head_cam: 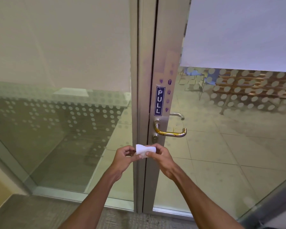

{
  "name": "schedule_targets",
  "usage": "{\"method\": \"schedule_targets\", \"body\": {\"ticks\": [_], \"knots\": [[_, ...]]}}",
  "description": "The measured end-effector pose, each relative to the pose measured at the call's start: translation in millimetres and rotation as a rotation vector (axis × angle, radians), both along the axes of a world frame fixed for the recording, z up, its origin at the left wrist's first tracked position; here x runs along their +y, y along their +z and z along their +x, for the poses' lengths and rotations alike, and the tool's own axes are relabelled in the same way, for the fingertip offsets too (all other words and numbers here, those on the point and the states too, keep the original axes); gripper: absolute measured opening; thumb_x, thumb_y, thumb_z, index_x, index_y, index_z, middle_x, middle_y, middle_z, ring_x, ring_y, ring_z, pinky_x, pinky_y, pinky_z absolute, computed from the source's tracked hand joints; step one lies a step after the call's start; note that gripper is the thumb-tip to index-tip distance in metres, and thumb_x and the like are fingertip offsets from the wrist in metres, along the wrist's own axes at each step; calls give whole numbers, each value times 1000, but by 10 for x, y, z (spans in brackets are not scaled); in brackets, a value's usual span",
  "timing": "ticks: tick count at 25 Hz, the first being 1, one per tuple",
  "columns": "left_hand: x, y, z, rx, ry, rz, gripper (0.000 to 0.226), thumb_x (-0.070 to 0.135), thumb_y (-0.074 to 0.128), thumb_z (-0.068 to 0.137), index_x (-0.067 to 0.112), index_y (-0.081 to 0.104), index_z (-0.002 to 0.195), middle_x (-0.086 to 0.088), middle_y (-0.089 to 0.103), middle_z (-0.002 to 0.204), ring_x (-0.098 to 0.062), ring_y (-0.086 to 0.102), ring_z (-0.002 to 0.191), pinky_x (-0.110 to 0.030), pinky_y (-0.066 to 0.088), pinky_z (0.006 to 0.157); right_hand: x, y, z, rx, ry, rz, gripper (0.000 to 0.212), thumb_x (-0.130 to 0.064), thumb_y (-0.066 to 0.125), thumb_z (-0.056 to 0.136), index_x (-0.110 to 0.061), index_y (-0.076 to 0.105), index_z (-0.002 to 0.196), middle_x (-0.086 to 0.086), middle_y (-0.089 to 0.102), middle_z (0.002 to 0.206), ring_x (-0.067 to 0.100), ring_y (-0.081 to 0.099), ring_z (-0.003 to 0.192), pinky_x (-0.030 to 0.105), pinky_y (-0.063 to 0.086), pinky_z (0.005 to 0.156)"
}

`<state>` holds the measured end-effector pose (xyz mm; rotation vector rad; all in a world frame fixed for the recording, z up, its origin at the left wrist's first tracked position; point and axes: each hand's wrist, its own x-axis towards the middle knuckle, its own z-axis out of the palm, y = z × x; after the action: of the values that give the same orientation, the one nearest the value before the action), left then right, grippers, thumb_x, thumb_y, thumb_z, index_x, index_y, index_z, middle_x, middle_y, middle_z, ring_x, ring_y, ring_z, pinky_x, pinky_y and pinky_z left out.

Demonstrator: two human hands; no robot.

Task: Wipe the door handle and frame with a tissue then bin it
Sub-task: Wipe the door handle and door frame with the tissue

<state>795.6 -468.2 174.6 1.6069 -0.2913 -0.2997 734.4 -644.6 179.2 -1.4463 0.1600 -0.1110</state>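
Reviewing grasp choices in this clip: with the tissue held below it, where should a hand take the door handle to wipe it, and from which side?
Probably the straight horizontal bar of the door handle, closed over from above with the tissue in the palm. The bar stands clear of the door frame, joined only at its left end, so fingers can wrap round it. The right hand is nearer; the left hand also pinches the tissue.

Both our arms extended forward, bare forearms converging. Left hand [124, 157] and right hand [158, 156] sit close together just below the door handle [170, 131], fingers [153, 146] pinching the tissue [144, 150] between them.
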Motion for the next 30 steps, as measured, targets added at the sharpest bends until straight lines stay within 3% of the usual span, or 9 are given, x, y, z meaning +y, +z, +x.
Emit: {"method": "schedule_targets", "body": {"ticks": [3,6,11,14,17,20,22,27,30], "knots": [[-119,76,66,-50,-32,-30,23,3,84,71,16,65,70,-3,61,76,-14,55,76,-23,47,71,3,127,36,-52,-21,-25,23,-12,75,82,-6,59,97,0,70,89,14,66,82,31,56,76],[-222,210,175,-190,5,-11,15,15,80,73,17,68,80,3,65,80,-15,58,81,-17,46,68,-1,267,123,-40,-126,-93,24,-16,71,87,-7,57,104,9,67,100,24,66,91,38,56,79],[-377,595,483,-925,324,411,46,43,48,85,15,59,120,0,62,120,-22,54,110,-35,39,90,-135,562,255,-217,-417,-288,20,-14,68,88,-18,63,107,1,69,105,17,67,95,30,58,76],[-480,890,851,-1202,351,562,60,44,45,92,13,44,143,-9,42,152,-25,34,139,-46,27,112,-228,753,357,-294,-607,-524,13,-19,70,86,-21,72,98,-8,74,95,8,68,89,24,57,75],[-595,1132,1157,-1394,362,627,70,44,46,92,14,26,152,-13,21,161,-28,15,149,-54,12,121,-251,815,482,-186,-790,-930,17,-17,73,82,-24,76,97,-5,75,95,11,68,86,23,50,69],[-678,1227,1313,-1540,356,638,76,44,50,92,15,17,154,-11,9,162,-26,1,152,-52,4,122,-141,734,565,-42,-693,-1119,19,-14,75,81,-22,75,98,3,75,95,20,69,84,29,55,70],[-728,1253,1379,-1593,350,614,77,43,51,92,14,16,154,-8,-1,164,-23,-3,152,-51,-1,122,-80,647,555,-22,-615,-1181,21,-21,70,84,-23,73,105,2,74,101,18,69,85,25,53,73],[-846,1289,1526,-1597,372,634,78,51,39,97,15,3,156,-2,-31,160,-21,-18,150,-49,-10,121,-42,517,444,-84,-471,-1596,33,-44,44,95,-25,64,112,-7,68,110,15,68,84,17,39,57],[-891,1260,1569,-1608,398,624,72,55,26,100,14,4,155,-2,-32,159,-21,-23,149,-49,-13,120,-82,482,395,-67,-437,-1595,22,-37,47,98,-22,63,99,-7,64,102,16,64,87,26,47,57]]}}
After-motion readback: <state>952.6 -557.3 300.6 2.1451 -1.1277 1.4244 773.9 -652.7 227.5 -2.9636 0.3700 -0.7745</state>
